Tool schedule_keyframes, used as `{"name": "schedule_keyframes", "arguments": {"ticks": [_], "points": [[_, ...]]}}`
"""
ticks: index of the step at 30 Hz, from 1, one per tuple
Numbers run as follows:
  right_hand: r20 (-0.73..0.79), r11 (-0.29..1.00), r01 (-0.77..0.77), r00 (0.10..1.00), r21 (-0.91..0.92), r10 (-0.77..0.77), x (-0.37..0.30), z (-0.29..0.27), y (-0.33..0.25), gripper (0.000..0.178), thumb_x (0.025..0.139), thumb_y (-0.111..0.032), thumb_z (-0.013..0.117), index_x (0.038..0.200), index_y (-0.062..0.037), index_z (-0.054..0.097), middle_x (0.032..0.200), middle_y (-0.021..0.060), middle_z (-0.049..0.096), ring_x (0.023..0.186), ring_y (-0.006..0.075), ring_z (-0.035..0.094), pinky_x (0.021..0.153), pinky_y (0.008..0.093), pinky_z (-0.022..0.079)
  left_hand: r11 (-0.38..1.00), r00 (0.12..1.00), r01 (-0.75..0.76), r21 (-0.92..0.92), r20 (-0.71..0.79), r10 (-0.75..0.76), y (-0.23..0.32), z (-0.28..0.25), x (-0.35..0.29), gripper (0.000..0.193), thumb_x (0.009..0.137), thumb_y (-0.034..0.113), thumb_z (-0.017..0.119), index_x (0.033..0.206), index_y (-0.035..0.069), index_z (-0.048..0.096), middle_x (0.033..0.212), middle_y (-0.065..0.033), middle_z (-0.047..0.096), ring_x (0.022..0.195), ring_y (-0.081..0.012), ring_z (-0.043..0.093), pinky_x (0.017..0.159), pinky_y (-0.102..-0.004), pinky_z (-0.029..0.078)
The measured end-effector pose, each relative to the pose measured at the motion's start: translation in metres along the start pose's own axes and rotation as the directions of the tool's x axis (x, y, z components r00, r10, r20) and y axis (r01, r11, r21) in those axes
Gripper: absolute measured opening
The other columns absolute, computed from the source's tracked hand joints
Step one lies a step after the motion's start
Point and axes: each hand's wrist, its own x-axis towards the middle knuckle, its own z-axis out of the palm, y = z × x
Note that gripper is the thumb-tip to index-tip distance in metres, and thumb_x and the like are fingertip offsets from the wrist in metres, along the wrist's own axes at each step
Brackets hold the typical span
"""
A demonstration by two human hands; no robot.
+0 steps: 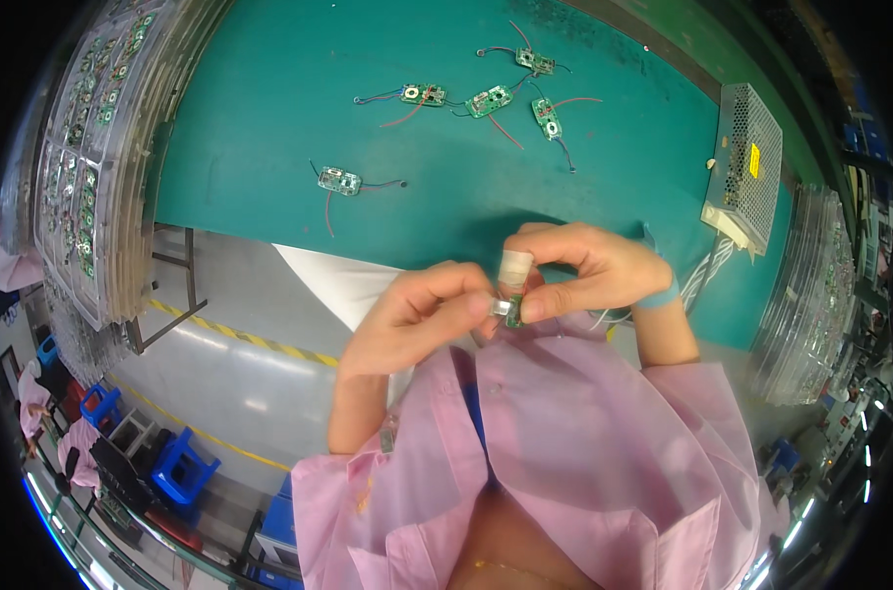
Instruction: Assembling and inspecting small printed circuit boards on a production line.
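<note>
Close to my chest, both hands meet at the table's near edge. My right hand [589, 270] pinches a small green circuit board [513, 313] between thumb and fingers; a whitish cover wraps one of its fingers, and a blue band circles the wrist. From the other side, the closed fingertips of my left hand [427, 310] grip a small silver metal piece [501, 307] against the board. Whether the two pieces are joined cannot be made out. Several green boards with thin wires lie farther off, among them a single board [339, 181] to the left and a board [489, 101] within a loose group.
The green table [269, 128] spans the far side. Stacked clear trays [73, 187] of boards rise at left, with another tray stack [808, 295] at right. A perforated metal power supply [746, 162] with white cables stands at the right edge. Blue stools [184, 469] stand on the floor.
</note>
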Motion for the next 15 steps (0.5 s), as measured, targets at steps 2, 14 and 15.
{"name": "schedule_keyframes", "arguments": {"ticks": [2, 14, 15], "points": [[0.006, 1.0, 0.015, 1.0, 0.016, -0.015, 0.001, 0.001, 0.001, 0.015, 0.079, -0.013, 0.071, 0.088, -0.005, 0.062, 0.077, -0.0007, 0.055, 0.07, 0.011, 0.046, 0.068, 0.023, 0.038, 1.0, 1.0, 0.0, 0.004, 0.013, 0.0, 0.0, -0.001, 0.0, 0.012, 0.092, 0.006, 0.05, 0.088, 0.001, 0.06, 0.078, -0.0045, 0.061, 0.069, -0.0102, 0.052, 0.066, -0.0205, 0.043], [0.088, 0.963, -0.267, 0.959, -0.042, 0.27, 0.014, -0.009, -0.012, 0.017, 0.086, -0.018, 0.065, 0.092, -0.0034, 0.059, 0.082, -0.0008, 0.056, 0.065, 0.0073, 0.047, 0.058, 0.0189, 0.038, 0.984, 0.999, 0.038, 0.175, -0.037, -0.032, -0.002, -0.017, 0.003, 0.016, 0.091, 0.014, 0.054, 0.087, 0.0, 0.058, 0.076, -0.0049, 0.056, 0.067, -0.0105, 0.048, 0.059, -0.0196, 0.037], [0.085, 0.961, -0.276, 0.958, 0.002, 0.275, 0.016, -0.012, -0.016, 0.016, 0.087, -0.018, 0.063, 0.091, -0.0034, 0.059, 0.081, -0.0005, 0.056, 0.064, 0.0076, 0.047, 0.058, 0.0192, 0.038, 0.991, 0.999, 0.012, 0.133, -0.049, -0.006, -0.003, -0.016, 0.003, 0.016, 0.092, 0.016, 0.054, 0.089, 0.001, 0.059, 0.077, -0.0043, 0.057, 0.068, -0.01, 0.048, 0.061, -0.0194, 0.038]]}}
